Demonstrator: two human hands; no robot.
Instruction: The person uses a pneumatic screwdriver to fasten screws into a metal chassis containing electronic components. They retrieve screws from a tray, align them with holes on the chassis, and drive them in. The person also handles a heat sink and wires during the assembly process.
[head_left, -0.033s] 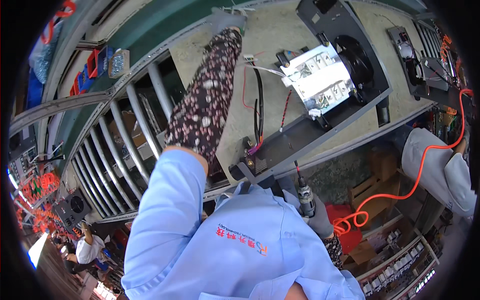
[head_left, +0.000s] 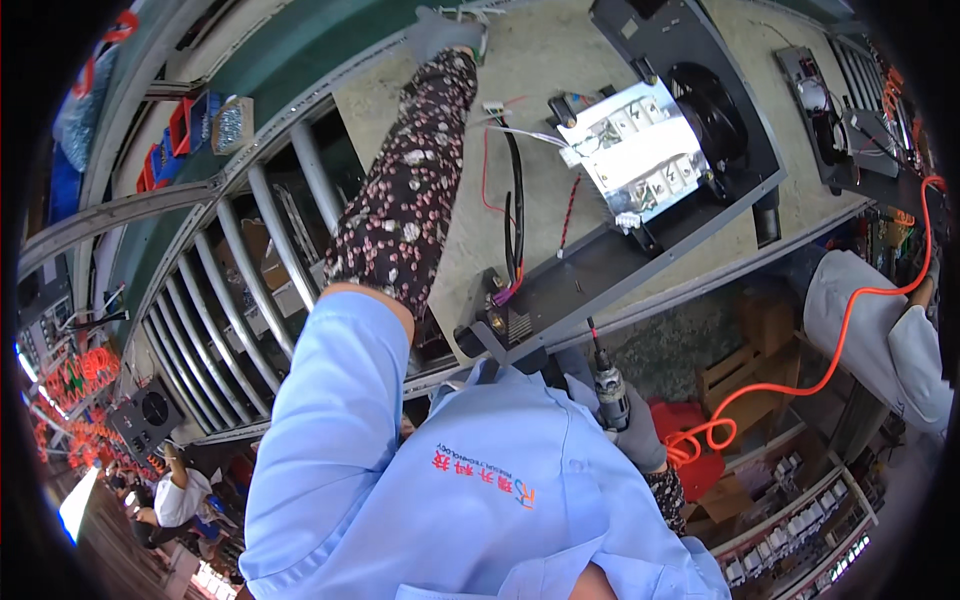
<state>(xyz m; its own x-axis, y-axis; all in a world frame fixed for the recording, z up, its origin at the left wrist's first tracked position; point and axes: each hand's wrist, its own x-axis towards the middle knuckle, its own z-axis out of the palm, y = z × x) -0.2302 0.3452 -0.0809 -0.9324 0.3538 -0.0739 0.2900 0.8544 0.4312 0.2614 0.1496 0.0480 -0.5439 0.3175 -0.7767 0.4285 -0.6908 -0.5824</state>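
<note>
Grey-gloved left hand (head_left: 443,32) reaching far across table (head_left: 560,60), grip unclear. Right hand (head_left: 632,425) clutching screwdriver (head_left: 608,385) below chassis (head_left: 640,250); wires (head_left: 515,200) loose beside left forearm, fastening unfinished.

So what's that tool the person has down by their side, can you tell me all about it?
It is a powered screwdriver: a slim grey and black barrel with a thin dark bit pointing up toward the edge of the workbench. The gloved right hand grips its lower body, holding it nearly upright, tilted slightly. A coiled orange hose or cable runs off below it; whether it joins the tool cannot be told. The bit touches nothing.
</note>
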